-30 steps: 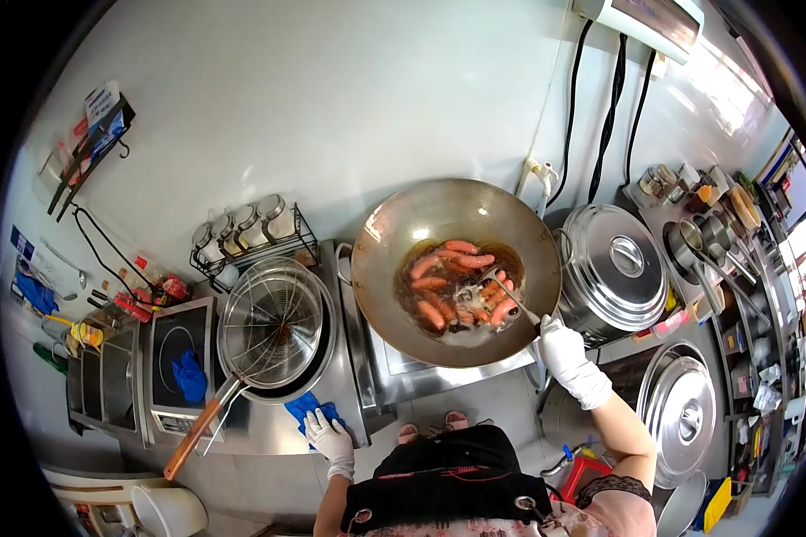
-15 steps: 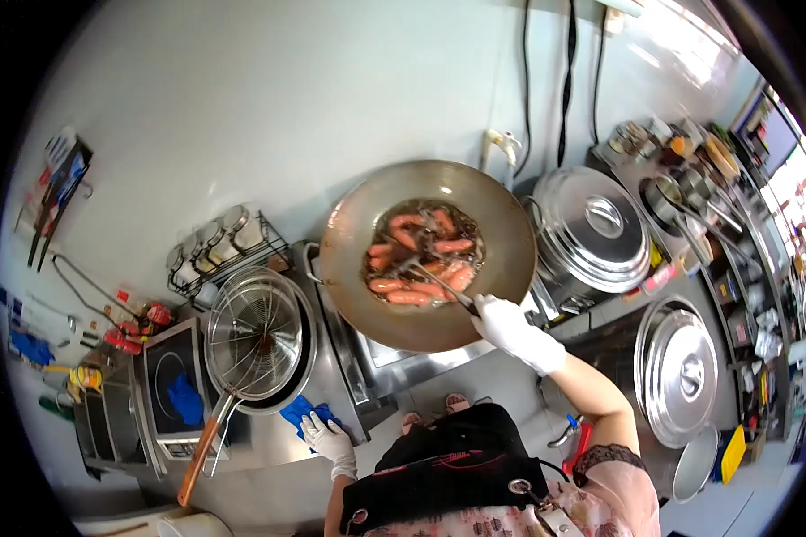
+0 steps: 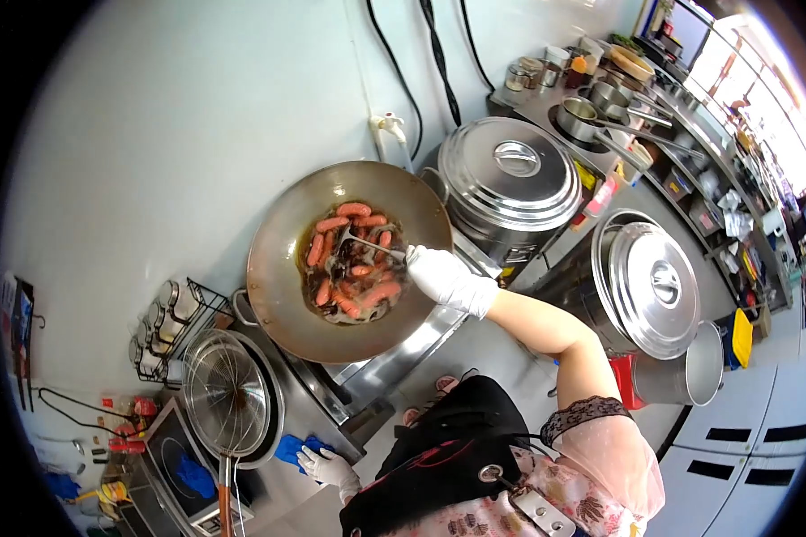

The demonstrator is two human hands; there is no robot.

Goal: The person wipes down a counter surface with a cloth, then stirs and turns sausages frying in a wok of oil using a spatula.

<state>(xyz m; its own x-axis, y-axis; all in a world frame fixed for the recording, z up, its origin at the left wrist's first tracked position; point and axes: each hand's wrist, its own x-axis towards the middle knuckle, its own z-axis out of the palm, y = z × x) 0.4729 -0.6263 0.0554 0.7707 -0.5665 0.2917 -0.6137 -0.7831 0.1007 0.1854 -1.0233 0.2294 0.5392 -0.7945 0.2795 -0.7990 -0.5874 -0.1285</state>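
My right hand (image 3: 448,282), in a white glove, is closed round the handle of a metal spatula (image 3: 372,243). The spatula reaches into a large wok (image 3: 403,192), its head among several reddish sausages (image 3: 354,209) in dark, bubbling oil; the lower edge of the head is hidden. My left hand (image 3: 326,467), gloved too, lies with its fingers apart on a folded blue cloth (image 3: 293,449) at the edge of the steel counter. A wire-mesh strainer (image 3: 228,394) with a wooden handle sits over a steel basin to the left of the wok.
Right of the wok stands a big lidded pot (image 3: 510,179), with another lidded pot (image 3: 654,286) nearer me. Saucepans (image 3: 582,121) and jars are at the back right. A rack of jars (image 3: 175,313) stands by the wall, and an induction hob (image 3: 175,447) lies far left.
My view has turned, and the wok now appears further left. Within the wok, the spatula has moved towards the back, and the sausages lie differently. My left hand stays on the cloth.
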